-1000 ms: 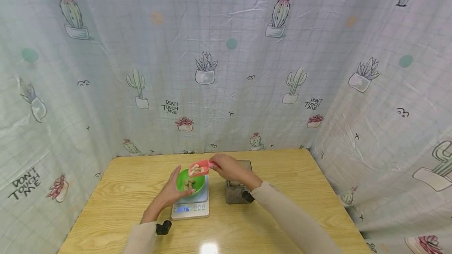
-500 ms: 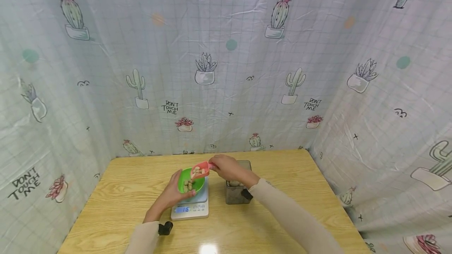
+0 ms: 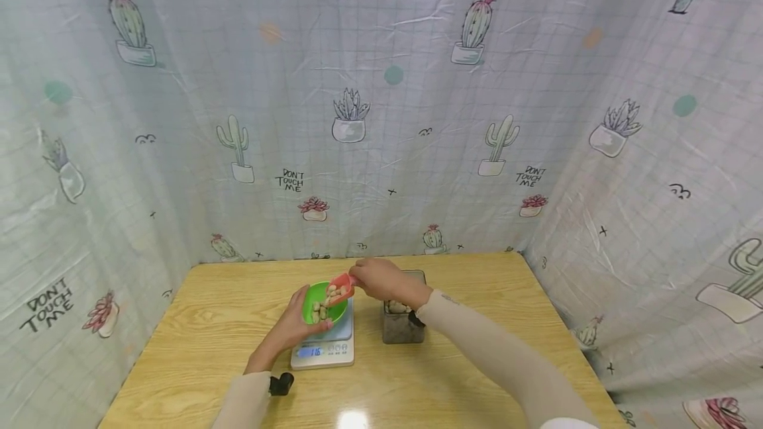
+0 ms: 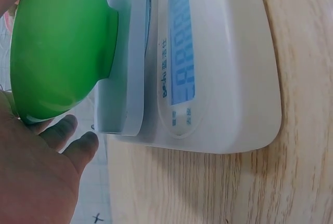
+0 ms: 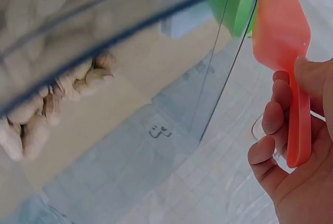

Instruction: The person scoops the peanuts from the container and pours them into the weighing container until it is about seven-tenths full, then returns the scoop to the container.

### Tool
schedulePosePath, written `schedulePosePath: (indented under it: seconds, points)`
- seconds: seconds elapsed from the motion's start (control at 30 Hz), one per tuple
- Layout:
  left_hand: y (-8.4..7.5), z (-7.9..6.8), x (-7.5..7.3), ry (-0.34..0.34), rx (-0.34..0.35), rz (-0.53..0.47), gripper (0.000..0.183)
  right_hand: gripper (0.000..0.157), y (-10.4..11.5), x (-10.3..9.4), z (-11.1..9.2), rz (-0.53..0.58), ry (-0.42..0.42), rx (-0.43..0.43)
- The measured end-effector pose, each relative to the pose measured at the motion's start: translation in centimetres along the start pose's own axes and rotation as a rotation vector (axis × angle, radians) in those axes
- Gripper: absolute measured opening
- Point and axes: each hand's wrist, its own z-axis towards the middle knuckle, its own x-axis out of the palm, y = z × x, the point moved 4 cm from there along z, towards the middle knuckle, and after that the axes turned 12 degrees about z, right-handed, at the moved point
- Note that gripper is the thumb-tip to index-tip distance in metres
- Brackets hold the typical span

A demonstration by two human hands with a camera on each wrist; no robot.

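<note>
In the head view my right hand (image 3: 379, 278) pinches the handle of a red scoop (image 5: 283, 24) between thumb and curled fingers. Peanuts (image 3: 335, 290) lie in the scoop, which tilts down over a green bowl (image 3: 338, 315). Several more peanuts (image 3: 318, 312) are inside that bowl. My left hand (image 3: 292, 324) holds the bowl's side, thumb at the front and fingers around the far left. Under the bowl is a kitchen scale (image 4: 229, 68) with a lit display; in the left wrist view, the bowl's foot stands on or right against its platform.
A clear, greyish bin (image 3: 403, 333) of peanuts stands right of the scale, partly beneath my right forearm. The wooden table (image 3: 471, 349) meets a cactus-print curtain (image 3: 381, 164) at the back and sides.
The scoop has moved slightly right and tips further down into the bowl, its peanuts now close to its lip. The left hand stays on the bowl. The scale's reading looks unchanged.
</note>
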Motion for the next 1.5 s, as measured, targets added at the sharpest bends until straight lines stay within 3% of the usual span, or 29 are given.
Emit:
schedulePosePath:
  seconds: [0.27,0.63,0.77,1.0,1.17,1.33,1.5]
  points:
    - [0.1,0.1,0.1,-0.002,-0.009,0.002,0.117,0.013,1.1,-0.8,0.6,-0.281,0.040,-0.128]
    - [0.2,-0.1,0.1,-0.010,-0.014,0.015,0.117,0.024,2.0,-1.6,0.1,-0.515,0.023,-0.205]
    - [0.2,0.1,0.1,-0.011,-0.021,0.019,0.117,0.024,1.8,-1.4,-0.2,-0.495,0.030,-0.202]
    - [0.3,-0.2,0.1,0.005,-0.030,0.016,0.119,0.020,1.0,-0.9,-1.1,-0.366,0.030,-0.170]
    - [-0.2,-0.6,-0.8,-0.040,0.013,0.030,0.115,0.023,0.1,-1.3,-2.4,-0.266,-0.039,-0.127]
    - [-1.4,-0.9,-2.2,-0.117,0.053,0.060,0.108,0.022,-0.8,-1.6,-3.6,-0.142,-0.110,-0.067]
    - [-2.8,-1.1,-3.1,-0.151,0.075,0.056,0.107,0.020,-1.6,-2.2,-4.6,-0.072,-0.204,-0.045]
